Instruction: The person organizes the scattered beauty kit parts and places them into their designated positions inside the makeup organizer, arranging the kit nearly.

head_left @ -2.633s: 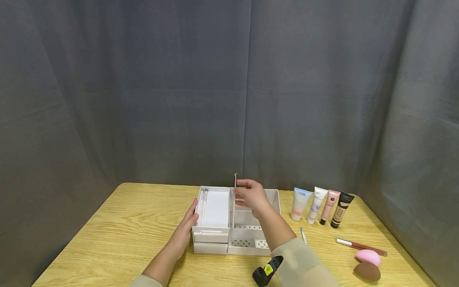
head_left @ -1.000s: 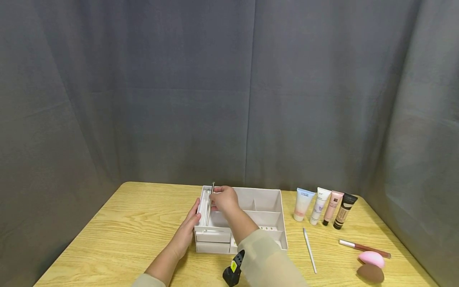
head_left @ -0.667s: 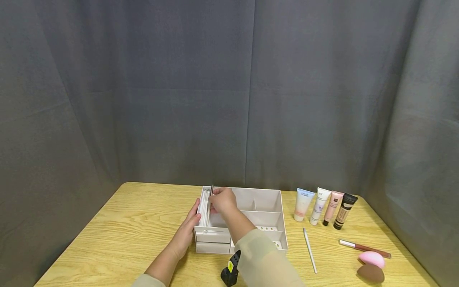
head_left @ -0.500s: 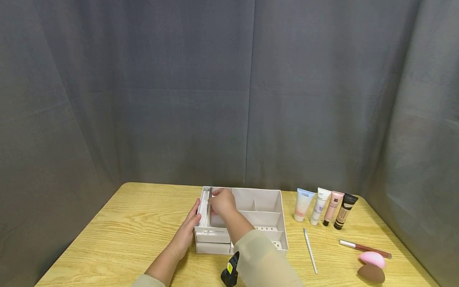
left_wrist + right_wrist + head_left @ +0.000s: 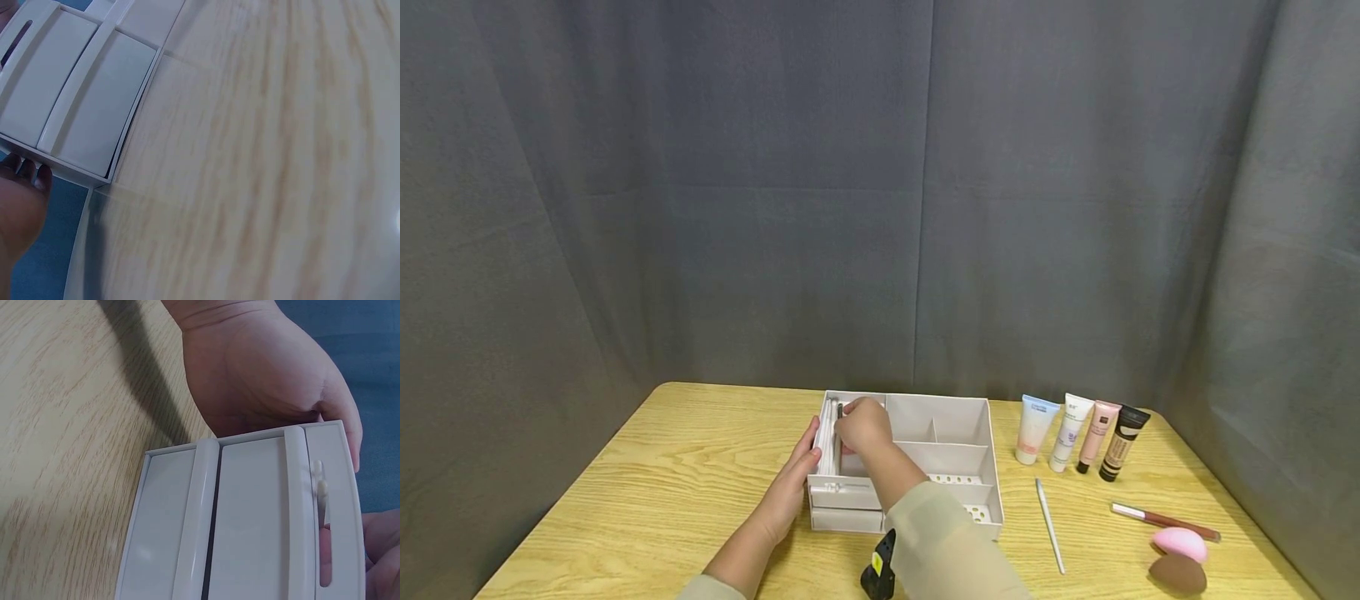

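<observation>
A white compartment organizer (image 5: pixel 955 433) with two front drawers (image 5: pixel 81 106) stands mid-table. My left hand (image 5: pixel 797 475) rests flat against its left side, thumb over the top rim; the right wrist view shows this hand (image 5: pixel 269 375) pressed to the wall of the organizer (image 5: pixel 250 519). My right hand (image 5: pixel 859 423) pinches a thin dark cosmetic pencil (image 5: pixel 840 410) and holds it low in the left compartment, beside several thin white sticks (image 5: pixel 827 437). Its fingers (image 5: pixel 381 550) show at the box's edge.
To the right stand several cosmetic tubes (image 5: pixel 1078 433). A white stick (image 5: pixel 1049 525), a reddish lip pencil (image 5: pixel 1165 521), a pink sponge (image 5: pixel 1180 543) and a brown sponge (image 5: pixel 1176 573) lie near the front right. A grey curtain backs the wooden table (image 5: pixel 647 483).
My right hand carried the pencil from the organizer's middle to its left compartment and lowered it, so less of it shows above the rim. The left hand stayed in place.
</observation>
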`<state>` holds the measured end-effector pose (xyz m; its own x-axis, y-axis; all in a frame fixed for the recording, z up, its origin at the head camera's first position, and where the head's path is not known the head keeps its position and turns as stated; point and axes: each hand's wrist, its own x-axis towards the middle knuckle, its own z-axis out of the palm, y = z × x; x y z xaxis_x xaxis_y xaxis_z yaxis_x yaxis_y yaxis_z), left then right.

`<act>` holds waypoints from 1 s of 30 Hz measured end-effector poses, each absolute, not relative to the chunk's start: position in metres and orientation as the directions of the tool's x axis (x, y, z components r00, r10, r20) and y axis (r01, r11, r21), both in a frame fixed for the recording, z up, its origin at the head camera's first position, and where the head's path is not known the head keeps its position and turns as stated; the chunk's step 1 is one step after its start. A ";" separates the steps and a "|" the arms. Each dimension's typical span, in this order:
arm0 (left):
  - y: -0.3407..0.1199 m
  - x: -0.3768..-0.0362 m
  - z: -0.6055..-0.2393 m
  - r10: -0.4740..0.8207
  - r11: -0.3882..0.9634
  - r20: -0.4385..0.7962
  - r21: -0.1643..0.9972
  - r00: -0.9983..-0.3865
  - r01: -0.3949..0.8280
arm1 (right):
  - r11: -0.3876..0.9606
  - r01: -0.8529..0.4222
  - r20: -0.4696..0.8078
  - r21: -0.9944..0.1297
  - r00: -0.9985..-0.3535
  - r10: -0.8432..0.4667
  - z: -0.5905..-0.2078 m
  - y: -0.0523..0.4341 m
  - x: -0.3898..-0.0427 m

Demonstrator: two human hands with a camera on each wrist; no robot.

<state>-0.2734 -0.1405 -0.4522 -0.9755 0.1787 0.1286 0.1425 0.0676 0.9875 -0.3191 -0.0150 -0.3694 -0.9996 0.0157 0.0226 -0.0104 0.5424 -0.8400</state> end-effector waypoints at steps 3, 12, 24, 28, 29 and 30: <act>-0.140 -0.274 -0.453 0.185 0.057 0.131 0.988 -0.974 0.144 | 0.546 -0.002 0.015 -0.838 -1.000 0.019 -0.370 -0.015 -0.319; -0.140 -0.273 -0.453 0.195 0.052 0.137 0.987 -0.971 0.150 | 0.488 -0.005 0.011 -0.873 -1.000 0.009 -0.367 -0.009 -0.318; -0.140 -0.271 -0.451 0.187 0.042 0.122 0.990 -0.975 0.132 | 0.477 -0.044 0.023 -0.878 -0.998 -0.050 -0.357 0.013 -0.317; -0.139 -0.271 -0.450 0.186 0.038 0.127 0.990 -0.974 0.137 | 0.463 -0.078 0.045 -0.883 -0.996 -0.081 -0.357 0.019 -0.317; -0.139 -0.272 -0.450 0.186 0.038 0.128 0.990 -0.974 0.137 | 0.455 -0.087 0.051 -0.886 -0.995 -0.090 -0.357 0.021 -0.317; -0.139 -0.272 -0.450 0.185 0.037 0.129 0.990 -0.974 0.138 | 0.454 -0.091 0.053 -0.886 -0.994 -0.096 -0.357 0.022 -0.317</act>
